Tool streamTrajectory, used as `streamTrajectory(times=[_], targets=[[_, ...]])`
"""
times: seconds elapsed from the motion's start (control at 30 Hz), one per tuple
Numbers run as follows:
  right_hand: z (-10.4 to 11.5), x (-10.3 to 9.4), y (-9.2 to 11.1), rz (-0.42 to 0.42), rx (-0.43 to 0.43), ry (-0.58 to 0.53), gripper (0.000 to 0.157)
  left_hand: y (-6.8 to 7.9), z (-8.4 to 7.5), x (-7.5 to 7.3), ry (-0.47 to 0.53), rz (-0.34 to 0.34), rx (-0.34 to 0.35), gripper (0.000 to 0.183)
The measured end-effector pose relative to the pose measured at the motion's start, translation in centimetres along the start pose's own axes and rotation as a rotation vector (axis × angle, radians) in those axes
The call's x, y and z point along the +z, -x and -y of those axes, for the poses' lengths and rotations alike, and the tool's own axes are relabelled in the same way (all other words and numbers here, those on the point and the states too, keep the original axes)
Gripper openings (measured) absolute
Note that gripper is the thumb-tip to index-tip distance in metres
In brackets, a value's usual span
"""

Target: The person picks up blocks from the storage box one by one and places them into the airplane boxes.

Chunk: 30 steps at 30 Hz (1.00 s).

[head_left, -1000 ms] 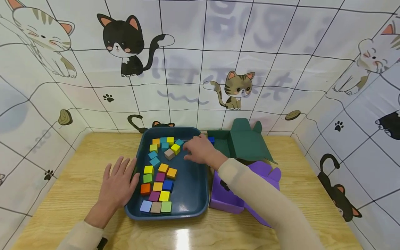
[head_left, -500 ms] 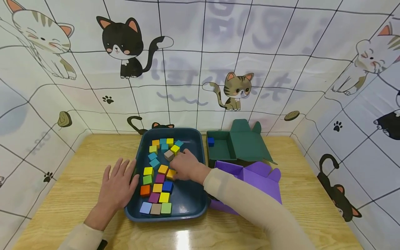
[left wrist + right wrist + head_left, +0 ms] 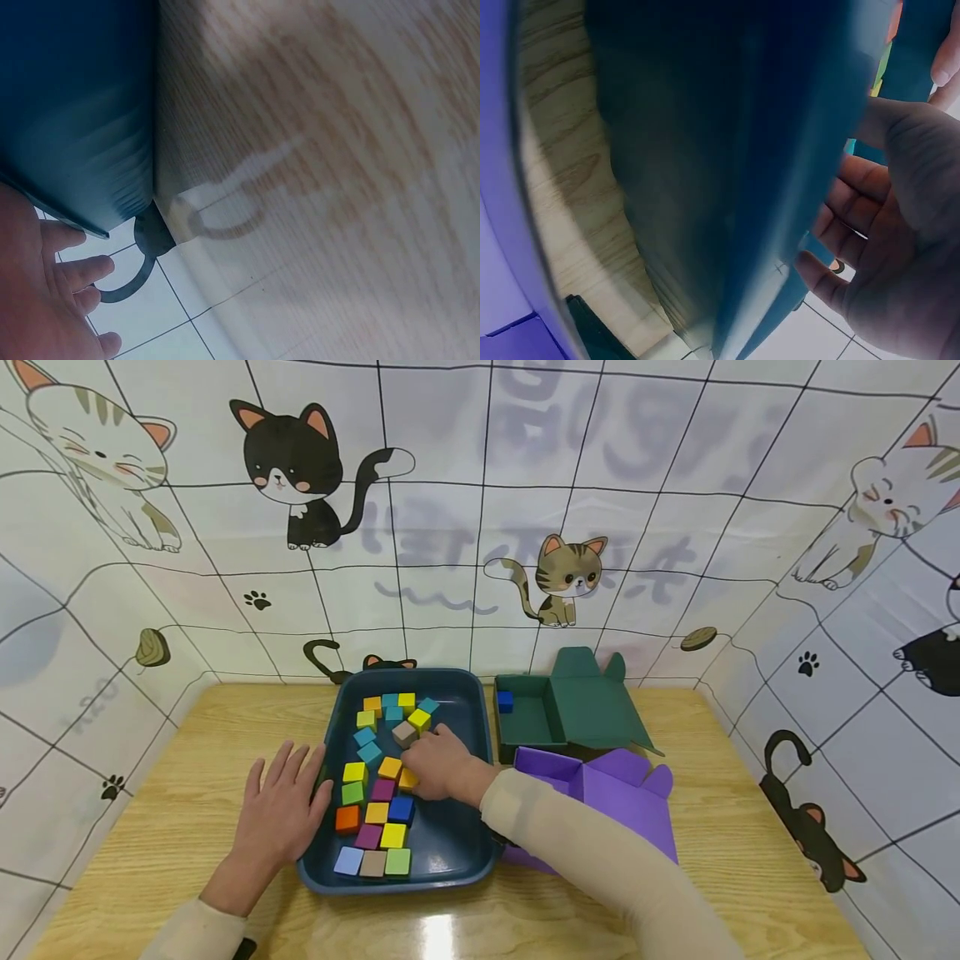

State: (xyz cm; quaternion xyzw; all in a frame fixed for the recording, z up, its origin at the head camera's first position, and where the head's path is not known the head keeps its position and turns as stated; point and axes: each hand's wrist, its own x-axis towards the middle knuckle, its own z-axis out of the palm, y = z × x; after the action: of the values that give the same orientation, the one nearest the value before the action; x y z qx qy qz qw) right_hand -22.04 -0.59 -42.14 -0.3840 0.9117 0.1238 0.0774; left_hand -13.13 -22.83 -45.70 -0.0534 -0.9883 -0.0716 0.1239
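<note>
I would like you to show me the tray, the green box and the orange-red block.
Tray (image 3: 452,831): head view, bare floor, right part.
Green box (image 3: 531,718): head view, bare floor inside.
Orange-red block (image 3: 348,820): head view, visible middle.

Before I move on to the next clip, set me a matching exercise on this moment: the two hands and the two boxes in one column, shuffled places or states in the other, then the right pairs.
Column one
1. Left hand
2. Right hand
3. Green box
4. Purple box

Column two
A. Lid open, a blue cube inside
B. Over the tray, by an orange cube
C. Lid open, partly hidden by the right sleeve
D. Beside the tray's left edge

Right pairs: 1-D, 2-B, 3-A, 4-C
</note>
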Motion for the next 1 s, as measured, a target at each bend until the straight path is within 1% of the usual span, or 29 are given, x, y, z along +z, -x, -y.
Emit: streamTrajectory(times=[0.2, 0.43, 0.5, 0.63, 0.83, 1.0], targets=[[0.1, 0.1, 0.0, 0.006, 0.007, 0.002, 0.035, 0.0, 0.0, 0.1, -0.008, -0.002, -0.001, 0.057], [-0.3, 0.1, 0.1, -0.003, 0.009, -0.003, 0.027, 0.0, 0.1, 0.1, -0.019, -0.006, 0.008, 0.058], [-0.7, -0.1, 0.1, -0.013, 0.014, -0.012, 0.027, 0.0, 0.1, 0.0, -0.020, -0.008, 0.010, 0.058], [-1.8, -0.7, 0.3, -0.040, 0.031, -0.038, 0.028, 0.0, 0.1, 0.0, -0.022, -0.007, 0.015, 0.058], [-4.1, -1.8, 1.2, -0.085, 0.084, -0.097, 0.035, 0.0, 0.2, 0.1, -0.029, 0.000, 0.019, 0.059], [-6.4, -2.4, 2.0, -0.153, 0.134, -0.153, 0.034, -0.1, 0.2, 0.2, -0.039, 0.014, 0.018, 0.061]])
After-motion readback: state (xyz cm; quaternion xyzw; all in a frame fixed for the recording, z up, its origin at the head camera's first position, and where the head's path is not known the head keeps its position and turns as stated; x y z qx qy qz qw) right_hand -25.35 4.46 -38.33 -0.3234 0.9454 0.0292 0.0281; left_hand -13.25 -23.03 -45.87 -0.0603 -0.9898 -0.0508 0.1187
